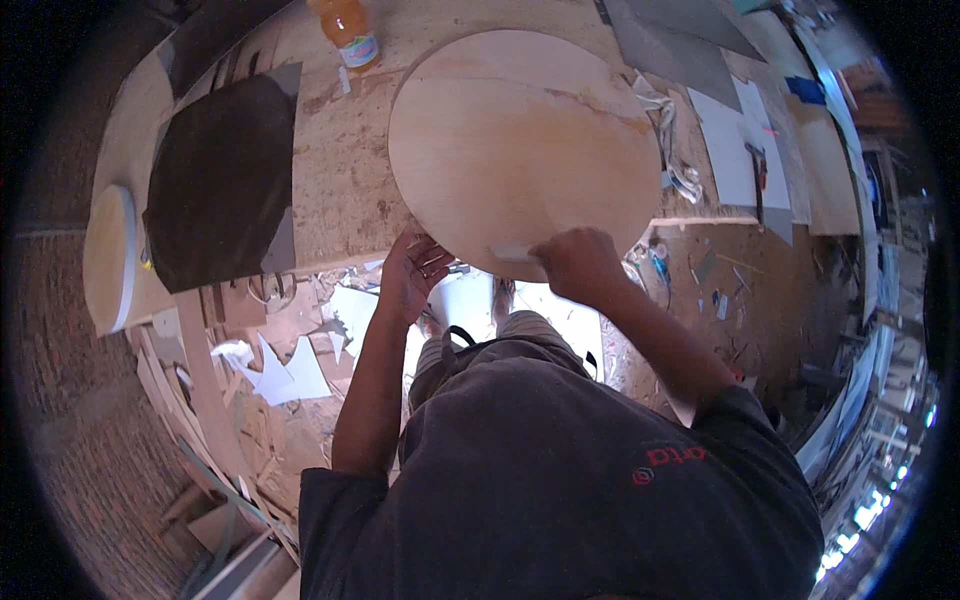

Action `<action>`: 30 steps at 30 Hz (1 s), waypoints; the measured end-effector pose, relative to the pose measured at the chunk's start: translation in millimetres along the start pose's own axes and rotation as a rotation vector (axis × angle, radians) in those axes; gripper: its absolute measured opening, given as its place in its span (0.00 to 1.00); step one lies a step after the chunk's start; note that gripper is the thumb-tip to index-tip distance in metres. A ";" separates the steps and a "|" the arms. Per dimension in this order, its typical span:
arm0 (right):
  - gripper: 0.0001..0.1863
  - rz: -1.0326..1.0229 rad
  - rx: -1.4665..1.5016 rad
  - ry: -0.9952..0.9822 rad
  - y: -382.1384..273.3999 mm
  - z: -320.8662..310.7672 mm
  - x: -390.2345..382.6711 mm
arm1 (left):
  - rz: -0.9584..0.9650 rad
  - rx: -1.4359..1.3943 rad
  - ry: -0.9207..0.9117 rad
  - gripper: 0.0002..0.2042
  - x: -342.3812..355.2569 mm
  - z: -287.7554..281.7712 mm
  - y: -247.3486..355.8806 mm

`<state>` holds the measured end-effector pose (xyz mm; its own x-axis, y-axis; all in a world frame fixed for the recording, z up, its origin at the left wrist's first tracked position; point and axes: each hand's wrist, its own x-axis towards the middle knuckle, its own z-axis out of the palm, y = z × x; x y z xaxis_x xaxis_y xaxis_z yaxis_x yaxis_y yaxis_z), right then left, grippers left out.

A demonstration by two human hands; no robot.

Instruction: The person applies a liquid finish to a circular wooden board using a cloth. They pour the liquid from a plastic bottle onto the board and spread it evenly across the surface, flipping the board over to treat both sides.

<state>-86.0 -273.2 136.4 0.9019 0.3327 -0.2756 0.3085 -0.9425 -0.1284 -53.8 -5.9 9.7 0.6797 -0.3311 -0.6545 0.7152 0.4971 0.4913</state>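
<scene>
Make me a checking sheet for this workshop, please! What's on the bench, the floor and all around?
Surface: brown wooden bench, stained
Job's things: round board, pale with a darker streak
Clutter: bottle of orange liquid and dark sheet on the bench; white scraps on the floor
Hands: left hand at the board's near-left edge, touch unclear; right hand at its near edge, beside a pale piece
Cables: nothing seen for certain
Surroundings: brick wall at left

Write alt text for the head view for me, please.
A round wooden panel lies on a workbench, with a person's left grip and right grip at its near edge. A dark sheet lies left, an orange-filled bottle toward the back.
</scene>
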 end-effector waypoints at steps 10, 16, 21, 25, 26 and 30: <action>0.11 0.391 0.373 0.477 -17.0 -21.9 6.7 | -0.013 0.183 -0.107 0.39 5.6 -25.6 31.2; 0.14 0.252 0.006 0.464 -5.5 14.2 81.4 | -0.035 0.116 -0.147 0.43 5.9 -28.3 36.7; 0.14 0.439 0.017 0.274 7.1 -26.4 99.4 | -0.032 -0.036 -0.148 0.46 7.2 -27.5 38.4; 0.13 0.544 -0.063 0.242 23.8 -24.8 115.5 | -0.097 -0.242 -0.225 0.46 11.9 -32.8 33.0; 0.12 0.528 -0.089 0.220 16.0 -18.8 119.2 | -0.108 -0.312 -0.242 0.47 10.9 -36.5 31.7; 0.10 0.338 -0.039 0.085 -55.0 -7.0 107.1 | -0.163 -0.515 -0.210 0.50 15.9 -49.0 26.5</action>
<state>-4.2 -185.9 120.6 0.9764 -0.0004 -0.2159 -0.0018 -1.0000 -0.0065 -32.0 41.3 -15.9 0.6230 -0.5616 -0.5445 0.6773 0.7355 0.0163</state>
